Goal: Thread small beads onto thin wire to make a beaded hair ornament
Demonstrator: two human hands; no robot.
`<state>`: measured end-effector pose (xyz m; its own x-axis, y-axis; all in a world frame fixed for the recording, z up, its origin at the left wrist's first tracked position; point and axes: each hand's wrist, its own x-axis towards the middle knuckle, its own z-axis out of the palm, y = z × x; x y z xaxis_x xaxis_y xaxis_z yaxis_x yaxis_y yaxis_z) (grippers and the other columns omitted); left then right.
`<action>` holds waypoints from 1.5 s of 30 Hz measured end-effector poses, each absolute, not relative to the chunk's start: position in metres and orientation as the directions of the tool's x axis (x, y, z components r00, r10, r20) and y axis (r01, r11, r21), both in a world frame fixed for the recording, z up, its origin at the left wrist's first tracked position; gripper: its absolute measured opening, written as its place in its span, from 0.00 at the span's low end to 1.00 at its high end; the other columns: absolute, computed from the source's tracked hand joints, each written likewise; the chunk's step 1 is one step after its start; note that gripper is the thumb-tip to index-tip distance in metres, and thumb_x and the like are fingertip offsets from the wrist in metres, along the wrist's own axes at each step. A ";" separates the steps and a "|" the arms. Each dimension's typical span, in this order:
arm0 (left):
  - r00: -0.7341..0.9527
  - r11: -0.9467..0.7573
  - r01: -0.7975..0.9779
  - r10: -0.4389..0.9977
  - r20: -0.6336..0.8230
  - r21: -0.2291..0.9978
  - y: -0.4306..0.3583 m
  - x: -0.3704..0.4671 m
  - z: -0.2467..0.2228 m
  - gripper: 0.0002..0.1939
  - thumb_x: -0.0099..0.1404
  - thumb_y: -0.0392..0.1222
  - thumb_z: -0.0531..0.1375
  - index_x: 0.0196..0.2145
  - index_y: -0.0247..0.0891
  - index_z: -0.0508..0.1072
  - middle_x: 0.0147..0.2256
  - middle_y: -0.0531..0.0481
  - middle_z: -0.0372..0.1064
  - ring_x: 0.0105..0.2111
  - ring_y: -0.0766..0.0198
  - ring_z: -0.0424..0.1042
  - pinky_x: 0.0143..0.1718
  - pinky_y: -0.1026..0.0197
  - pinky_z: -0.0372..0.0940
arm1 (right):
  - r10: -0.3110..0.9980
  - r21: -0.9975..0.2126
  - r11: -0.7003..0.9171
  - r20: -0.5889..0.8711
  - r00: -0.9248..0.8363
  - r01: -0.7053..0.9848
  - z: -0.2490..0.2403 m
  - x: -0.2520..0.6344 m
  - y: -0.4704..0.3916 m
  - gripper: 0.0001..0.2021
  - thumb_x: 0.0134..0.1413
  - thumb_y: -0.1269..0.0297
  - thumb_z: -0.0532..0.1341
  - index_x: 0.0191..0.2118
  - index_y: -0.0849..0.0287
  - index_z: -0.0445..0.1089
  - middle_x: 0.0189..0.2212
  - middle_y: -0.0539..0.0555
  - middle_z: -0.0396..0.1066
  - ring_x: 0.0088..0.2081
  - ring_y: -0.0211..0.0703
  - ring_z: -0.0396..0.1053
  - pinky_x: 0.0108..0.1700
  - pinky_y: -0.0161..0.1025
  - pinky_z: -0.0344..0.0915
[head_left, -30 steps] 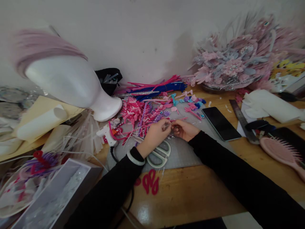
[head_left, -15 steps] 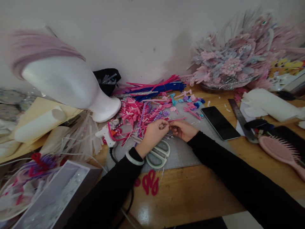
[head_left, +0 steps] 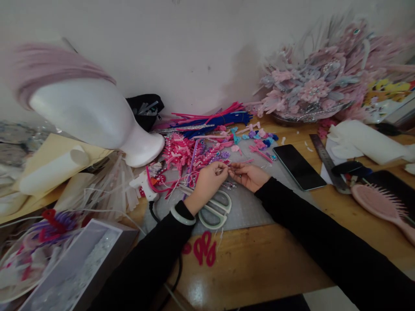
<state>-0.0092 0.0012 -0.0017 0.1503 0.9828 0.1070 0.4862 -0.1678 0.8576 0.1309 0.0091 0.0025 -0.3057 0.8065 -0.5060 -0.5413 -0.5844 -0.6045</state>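
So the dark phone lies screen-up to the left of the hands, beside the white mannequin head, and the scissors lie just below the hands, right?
Not quite. The head view shows the dark phone lying screen-up to the right of the hands, near the metal ruler, far from the white mannequin head. The scissors do lie just below the left hand and right hand.

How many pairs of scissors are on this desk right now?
1. The scissors lie on the grey mat, partly under the left hand, next to the right hand. More could be hidden under the craft clutter.
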 end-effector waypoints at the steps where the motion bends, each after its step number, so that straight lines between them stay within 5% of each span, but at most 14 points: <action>1: 0.147 -0.170 0.479 0.983 0.112 0.861 0.002 -0.009 -0.002 0.09 0.53 0.42 0.53 0.28 0.34 0.69 0.23 0.52 0.67 0.22 0.70 0.64 0.25 0.68 0.58 | 0.810 -0.611 -0.580 -0.502 -0.303 -0.539 0.002 0.131 0.009 0.16 0.45 0.88 0.45 0.25 0.66 0.65 0.20 0.53 0.70 0.24 0.30 0.70 0.30 0.25 0.68; 10: 0.129 -0.175 0.449 0.983 0.130 0.876 0.001 -0.010 -0.001 0.09 0.54 0.42 0.53 0.27 0.35 0.68 0.22 0.54 0.65 0.21 0.71 0.63 0.23 0.69 0.57 | 0.845 -0.709 -0.535 -0.437 -0.309 -0.460 0.003 0.128 0.005 0.09 0.49 0.74 0.56 0.21 0.66 0.66 0.15 0.47 0.64 0.14 0.23 0.57 0.14 0.20 0.56; 20: 0.101 -0.153 0.435 0.987 0.121 0.887 0.001 -0.010 0.000 0.09 0.54 0.42 0.53 0.27 0.34 0.68 0.21 0.54 0.65 0.21 0.71 0.62 0.23 0.69 0.56 | 0.819 -0.612 -0.569 -0.482 -0.311 -0.550 0.004 0.130 0.008 0.13 0.47 0.85 0.51 0.25 0.67 0.70 0.20 0.53 0.70 0.25 0.29 0.69 0.28 0.21 0.67; 45: 0.114 -0.183 0.386 0.982 0.150 0.904 0.001 -0.010 -0.002 0.08 0.54 0.41 0.53 0.27 0.34 0.67 0.23 0.54 0.65 0.22 0.72 0.62 0.24 0.69 0.57 | 0.859 -0.633 -0.507 -0.429 -0.280 -0.585 0.003 0.126 0.005 0.11 0.44 0.84 0.56 0.25 0.65 0.71 0.21 0.50 0.71 0.24 0.28 0.69 0.27 0.20 0.68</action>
